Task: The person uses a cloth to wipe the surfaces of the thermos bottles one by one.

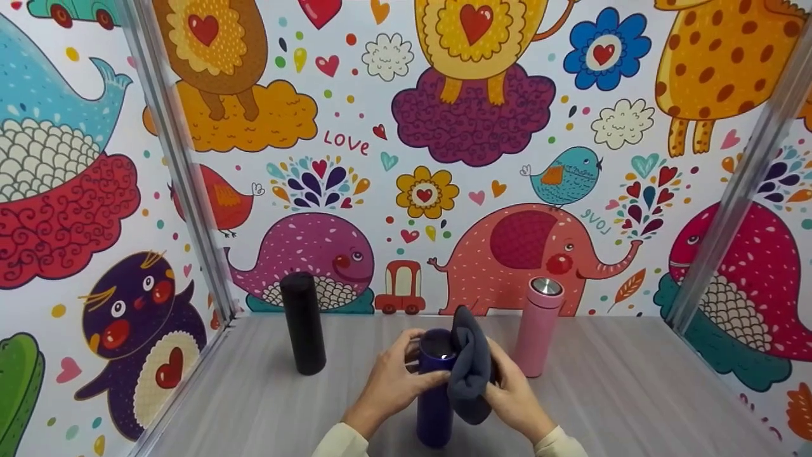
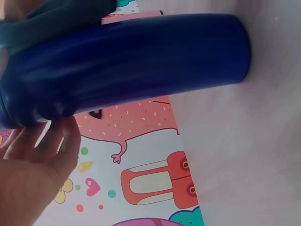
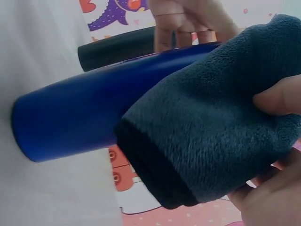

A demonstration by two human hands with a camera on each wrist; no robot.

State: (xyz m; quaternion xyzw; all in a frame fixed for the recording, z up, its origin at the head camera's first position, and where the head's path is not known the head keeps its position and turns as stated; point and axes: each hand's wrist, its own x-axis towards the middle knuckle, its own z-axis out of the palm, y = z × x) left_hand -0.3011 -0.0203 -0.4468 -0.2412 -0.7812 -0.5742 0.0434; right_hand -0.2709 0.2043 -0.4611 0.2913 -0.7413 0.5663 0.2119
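A dark blue bottle [image 1: 434, 406] stands upright near the table's front, its top a dark shiny disc in the head view. My left hand [image 1: 396, 377] grips it near the top, thumb across the front and fingers behind. In my right hand [image 1: 517, 397] is a folded grey cloth [image 1: 471, 374], pinched between thumb and fingers. The cloth lies against the bottle's right side at the upper part. The right wrist view shows the fuzzy cloth [image 3: 202, 127] overlapping the blue bottle [image 3: 70, 117]. Seen from the left wrist, the left fingertips touch the bottle [image 2: 141, 63] near its upper end.
Behind and to the left stands a black bottle [image 1: 303, 324]. A pink bottle [image 1: 538, 336] with a silver-topped lid is behind my right hand. Patterned panels [image 1: 355, 254] with cartoon animals close the grey table [image 1: 254, 406] at the back and both sides, joined by metal posts.
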